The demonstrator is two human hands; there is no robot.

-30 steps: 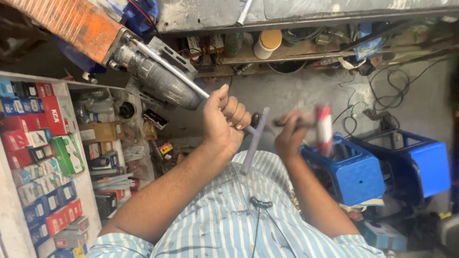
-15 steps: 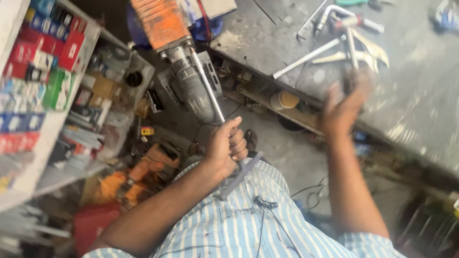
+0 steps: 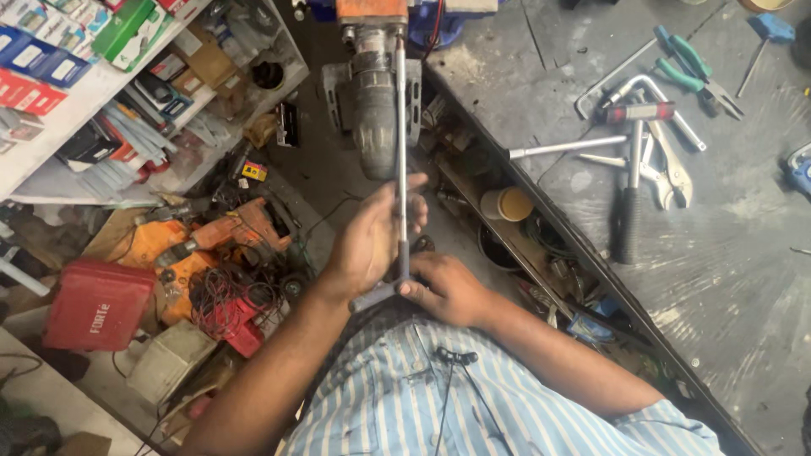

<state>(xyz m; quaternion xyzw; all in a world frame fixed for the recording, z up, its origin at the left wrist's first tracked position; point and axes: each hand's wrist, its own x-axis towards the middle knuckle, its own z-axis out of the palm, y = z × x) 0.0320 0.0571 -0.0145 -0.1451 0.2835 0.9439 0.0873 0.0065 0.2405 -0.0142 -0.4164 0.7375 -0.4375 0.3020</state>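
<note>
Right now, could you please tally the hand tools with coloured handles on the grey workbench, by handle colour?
Green, pliers: 1
Blue, driver: 1
Black, hammer: 1
Total: 3

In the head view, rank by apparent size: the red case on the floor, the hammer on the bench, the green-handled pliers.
1. Red case, largest.
2. Hammer, long but thin.
3. Green-handled pliers, smallest.
The case lies farther from the camera, so its true lead may be greater.

Two hands (image 3: 372,241) (image 3: 448,287), one T-handle wrench (image 3: 401,169), one power tool (image 3: 376,93), one hammer (image 3: 632,169), one red case (image 3: 100,306).
</note>
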